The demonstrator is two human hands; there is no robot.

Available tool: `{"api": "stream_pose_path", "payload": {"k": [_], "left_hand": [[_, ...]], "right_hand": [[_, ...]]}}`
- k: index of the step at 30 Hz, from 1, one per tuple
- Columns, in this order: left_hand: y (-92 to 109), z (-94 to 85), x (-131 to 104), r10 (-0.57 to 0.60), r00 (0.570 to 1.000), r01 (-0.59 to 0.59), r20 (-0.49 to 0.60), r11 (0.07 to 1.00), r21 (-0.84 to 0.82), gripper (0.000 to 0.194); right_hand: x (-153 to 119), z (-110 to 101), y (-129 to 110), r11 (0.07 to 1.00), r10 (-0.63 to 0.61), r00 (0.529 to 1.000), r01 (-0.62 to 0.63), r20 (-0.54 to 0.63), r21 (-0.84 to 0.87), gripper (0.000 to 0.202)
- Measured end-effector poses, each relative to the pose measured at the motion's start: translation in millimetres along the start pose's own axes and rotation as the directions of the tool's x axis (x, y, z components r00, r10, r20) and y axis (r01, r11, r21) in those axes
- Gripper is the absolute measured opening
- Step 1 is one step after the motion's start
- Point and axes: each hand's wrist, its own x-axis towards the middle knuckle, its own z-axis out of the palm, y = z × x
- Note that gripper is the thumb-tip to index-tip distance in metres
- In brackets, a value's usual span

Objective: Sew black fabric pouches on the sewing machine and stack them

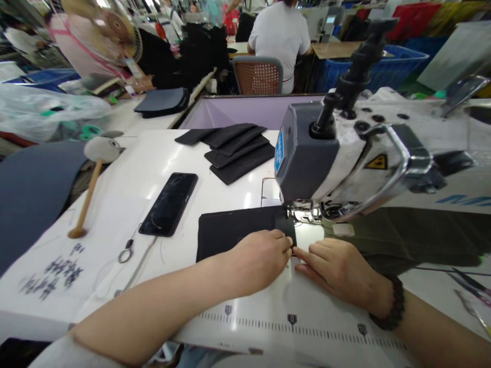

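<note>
A dark fabric piece (pixel 230 225) lies flat on the white sewing table, its right end beneath the presser foot (pixel 307 213) of the sewing machine (pixel 307 148). My left hand (pixel 264 258) rests over the piece's near right corner, fingers bent and closed on its edge. From the other side my right hand (pixel 341 268) reaches in, its index fingertip touching that same corner. Its thumb stays apart below, the other fingers are loosely bent, and I see nothing held in it. A dark beaded bracelet (pixel 391 304) circles the right wrist.
Several similar dark pieces (pixel 241 148) are stacked beyond. To the left lie a phone (pixel 169 204) and a wooden-handled mallet-like tool (pixel 92 179). Olive fabric (pixel 414 235) and scissors (pixel 470 286) are at right. A printed ruler (pixel 268 324) runs along the near edge. Other people work behind.
</note>
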Motion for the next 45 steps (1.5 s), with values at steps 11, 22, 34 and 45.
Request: {"api": "stream_pose_path", "payload": {"k": [11,22,34,45], "left_hand": [[-18.7,1.1,3.7,-0.093,0.99,0.088,-0.104,0.995,-0.048,0.023],[-41.5,17.4,14.5,-0.184,0.958,0.158,-0.22,0.979,-0.128,0.02],[-45.0,22.7,16.5,-0.206,0.946,0.188,-0.25,0.978,-0.096,0.021],[-44.6,18.9,-1.5,-0.382,0.907,0.388,-0.174,0.922,-0.005,0.011]], "right_hand": [[5.4,10.2,13.4,0.982,0.175,0.984,-0.173,0.024,-0.079,0.032],[8.6,15.3,13.7,0.959,0.283,0.957,-0.28,0.066,-0.047,0.03],[4.7,19.1,15.8,0.965,0.26,0.964,-0.259,0.055,-0.032,0.034],[-1.1,17.1,18.7,0.99,0.139,0.989,-0.141,-0.045,-0.031,0.029]]}}
